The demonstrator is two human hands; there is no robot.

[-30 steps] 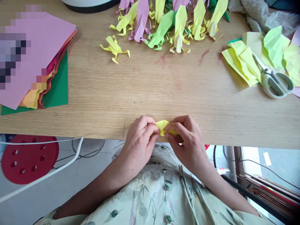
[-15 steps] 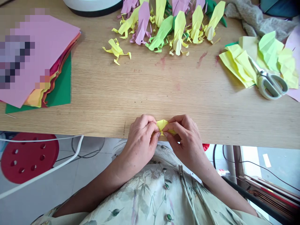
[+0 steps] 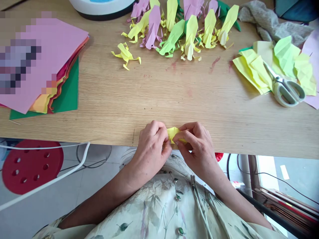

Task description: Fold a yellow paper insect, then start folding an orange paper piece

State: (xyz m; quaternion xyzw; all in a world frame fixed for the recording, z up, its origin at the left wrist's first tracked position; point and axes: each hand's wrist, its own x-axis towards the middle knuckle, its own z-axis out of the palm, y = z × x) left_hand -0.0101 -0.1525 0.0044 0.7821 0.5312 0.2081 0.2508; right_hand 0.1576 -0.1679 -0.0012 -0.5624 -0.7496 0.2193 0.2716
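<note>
Between my two hands, at the table's near edge, is a small piece of folded yellow paper (image 3: pixel 172 132). My left hand (image 3: pixel 154 146) pinches its left side, thumb and fingers closed. My right hand (image 3: pixel 195 141) grips the right side with thumb and forefinger. Much of the paper is hidden behind the fingers. Farther back on the table lies a small yellow origami figure (image 3: pixel 126 55) with thin bent legs. Behind it stand rows of folded paper figures in yellow, purple and green, among them a light green figure (image 3: pixel 172 39).
A stack of coloured paper (image 3: pixel 67 89) lies at the left. On the right, grey-handled scissors (image 3: pixel 286 88) rest against crumpled yellow sheets (image 3: pixel 253 69). A grey cloth (image 3: pixel 264 20) and a white round-edged object (image 3: pixel 104 8) are at the back. A red stool (image 3: pixel 32 166) stands below the table.
My left thumb has shifted slightly down and away from the paper's lower edge. My right hand stays almost where it was. The whole view has moved a little.
</note>
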